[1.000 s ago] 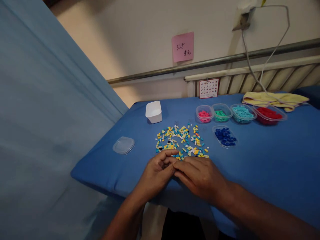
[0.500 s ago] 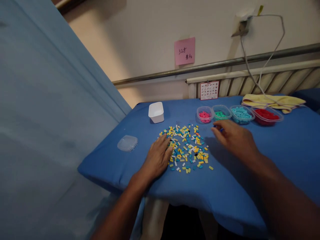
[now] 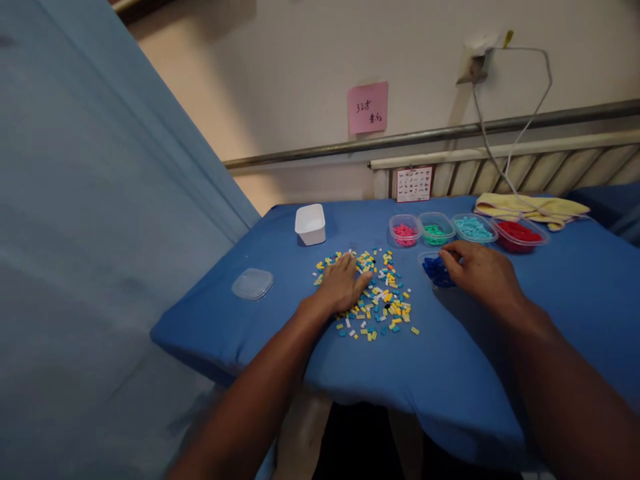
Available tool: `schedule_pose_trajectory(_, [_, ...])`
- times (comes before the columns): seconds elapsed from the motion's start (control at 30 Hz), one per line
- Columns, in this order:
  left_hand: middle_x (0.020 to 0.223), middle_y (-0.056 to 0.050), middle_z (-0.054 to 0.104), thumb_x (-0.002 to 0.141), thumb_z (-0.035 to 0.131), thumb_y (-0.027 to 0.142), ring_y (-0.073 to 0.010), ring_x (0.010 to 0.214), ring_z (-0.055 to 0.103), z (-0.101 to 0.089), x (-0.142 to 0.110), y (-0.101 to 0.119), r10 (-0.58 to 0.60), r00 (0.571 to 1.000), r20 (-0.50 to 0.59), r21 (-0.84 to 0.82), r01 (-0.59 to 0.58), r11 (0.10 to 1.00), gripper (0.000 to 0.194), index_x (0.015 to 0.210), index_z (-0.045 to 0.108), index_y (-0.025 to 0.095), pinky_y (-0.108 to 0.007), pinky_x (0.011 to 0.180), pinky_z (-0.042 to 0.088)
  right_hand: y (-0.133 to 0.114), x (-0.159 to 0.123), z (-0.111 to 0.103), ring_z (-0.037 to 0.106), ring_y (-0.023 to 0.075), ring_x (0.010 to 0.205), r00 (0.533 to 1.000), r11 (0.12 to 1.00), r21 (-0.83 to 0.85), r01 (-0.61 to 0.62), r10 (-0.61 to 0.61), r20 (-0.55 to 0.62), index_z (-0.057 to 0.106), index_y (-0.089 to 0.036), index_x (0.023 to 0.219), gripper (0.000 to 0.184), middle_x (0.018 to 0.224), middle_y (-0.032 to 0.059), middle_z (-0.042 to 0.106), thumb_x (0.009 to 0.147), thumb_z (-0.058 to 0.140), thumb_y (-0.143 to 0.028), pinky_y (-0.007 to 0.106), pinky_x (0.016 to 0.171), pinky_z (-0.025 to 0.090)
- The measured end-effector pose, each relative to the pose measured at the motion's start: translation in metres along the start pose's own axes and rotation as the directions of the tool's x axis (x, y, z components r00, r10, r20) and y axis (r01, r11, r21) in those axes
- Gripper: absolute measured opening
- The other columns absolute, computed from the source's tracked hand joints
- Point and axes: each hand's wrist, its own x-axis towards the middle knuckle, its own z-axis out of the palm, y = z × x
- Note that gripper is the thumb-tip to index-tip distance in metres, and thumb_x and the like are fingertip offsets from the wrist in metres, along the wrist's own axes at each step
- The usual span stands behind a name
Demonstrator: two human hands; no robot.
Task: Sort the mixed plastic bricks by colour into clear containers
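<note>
My left hand (image 3: 341, 283) lies palm down on the scattered small toy bricks (image 3: 395, 307), its fingers stretched out and the thumb apart. The bricks are mostly yellow, teal and white, with an odd orange or black one, and the hand covers part of them. My right hand (image 3: 483, 270) is over the right edge of a clear tub of dark blue bricks (image 3: 436, 271). Its thumb and forefinger are pinched together at the tub's back rim; whatever is between them is hidden. This hand also covers the tub's right part.
Clear tubs of pink (image 3: 405, 233), green (image 3: 435, 233), turquoise (image 3: 473, 229) and red pieces (image 3: 520, 233) stand in a row behind. A white tub (image 3: 311, 227) and clear lids (image 3: 253, 284) lie left on the blue-covered table (image 3: 280, 333). A yellow cloth (image 3: 535, 207) is back right.
My left hand has slid right and away from me over the bricks. My right hand has shifted off the dark blue tub's left part, which now shows. The view has turned slightly.
</note>
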Motion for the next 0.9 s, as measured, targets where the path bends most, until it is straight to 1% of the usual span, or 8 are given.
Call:
schedule_pose_trajectory(0.1, [0.18,-0.021,0.016,0.106,0.015,0.076,-0.0356,0.169,0.012,0.008,0.002,0.038,0.05,0.999,0.013,-0.024,-0.05,0.998,0.097,0.172,0.026,0.005,-0.054,0.136,0.013,-0.002,-0.002,0.003,0.074,0.0271,0.084,0.998,0.998,0.056,0.044,-0.041,-0.048,0.081,-0.022,0.111,0.034,0.099,0.0081,0.083,0.102,0.056,-0.044,0.034,0.067,0.044])
schedule_pose_trajectory(0.2, [0.181,-0.019,0.012,0.104,0.017,0.08,-0.0361,0.17,0.008,0.021,-0.006,0.072,0.094,0.995,0.028,-0.021,-0.093,0.995,0.101,0.172,0.026,0.007,-0.058,0.137,0.01,-0.004,-0.005,0.006,0.074,0.0268,0.083,0.994,0.991,0.108,0.081,-0.073,-0.079,0.081,-0.023,0.109,0.034,0.096,0.0074,0.083,0.101,0.057,-0.044,0.034,0.068,0.045])
schedule_pose_trajectory(0.3, [0.182,-0.016,0.014,0.106,0.015,0.075,-0.0321,0.17,0.009,0.029,-0.017,0.084,0.153,0.988,0.005,0.006,-0.153,0.988,0.094,0.173,0.027,0.009,-0.056,0.138,0.011,-0.004,-0.006,0.008,0.074,0.0266,0.082,0.992,0.986,0.138,0.095,-0.082,-0.097,0.081,-0.023,0.108,0.033,0.096,0.0072,0.083,0.101,0.057,-0.044,0.034,0.068,0.045])
schedule_pose_trajectory(0.4, [0.181,-0.015,0.016,0.109,0.016,0.07,-0.0312,0.169,0.014,0.028,-0.028,0.068,0.114,0.993,-0.025,0.039,-0.113,0.993,0.089,0.172,0.028,0.009,-0.056,0.138,0.013,-0.005,-0.005,0.008,0.074,0.0264,0.081,0.992,0.988,0.132,0.076,-0.061,-0.11,0.081,-0.023,0.108,0.033,0.096,0.0073,0.083,0.101,0.057,-0.044,0.034,0.068,0.045])
schedule_pose_trajectory(0.53, [0.181,-0.015,0.019,0.11,0.018,0.066,-0.0324,0.169,0.015,0.015,-0.042,0.023,-0.016,1.0,-0.015,0.053,0.017,0.998,0.085,0.172,0.03,0.01,-0.058,0.136,0.017,0.0,-0.003,0.004,0.074,0.0279,0.088,0.994,0.994,0.111,-0.016,0.027,-0.101,0.081,-0.024,0.107,0.036,0.102,0.0075,0.083,0.102,0.055,-0.047,0.035,0.071,0.046])
schedule_pose_trajectory(0.7, [0.179,-0.017,0.023,0.112,0.021,0.058,-0.033,0.168,0.02,0.0,-0.049,-0.024,-0.105,0.993,-0.048,0.081,0.109,0.991,0.076,0.171,0.031,0.01,-0.058,0.134,0.021,0.018,-0.017,0.007,0.074,0.0326,0.104,0.987,0.983,0.111,-0.149,0.155,-0.043,0.073,-0.016,0.128,0.054,0.116,0.0136,0.08,0.103,0.051,-0.058,0.04,0.083,0.051])
schedule_pose_trajectory(0.8, [0.18,-0.018,0.022,0.112,0.023,0.059,-0.035,0.168,0.021,-0.002,-0.042,-0.035,-0.13,0.985,-0.112,0.093,0.14,0.986,0.076,0.171,0.031,0.011,-0.059,0.133,0.023,0.024,-0.031,0.015,0.073,0.0356,0.113,0.974,0.97,0.091,-0.226,0.225,0.022,0.065,-0.01,0.14,0.07,0.123,0.0184,0.078,0.102,0.051,-0.067,0.043,0.091,0.053])
schedule_pose_trajectory(0.9, [0.179,-0.018,0.023,0.112,0.023,0.061,-0.0344,0.168,0.021,0.0,-0.029,-0.031,-0.039,0.995,-0.097,0.102,0.049,0.994,0.079,0.171,0.032,0.01,-0.056,0.134,0.023,0.013,-0.038,0.027,0.071,0.0389,0.119,0.969,0.972,0.014,-0.233,0.231,0.085,0.057,-0.006,0.148,0.081,0.128,0.0238,0.075,0.099,0.054,-0.071,0.046,0.097,0.051])
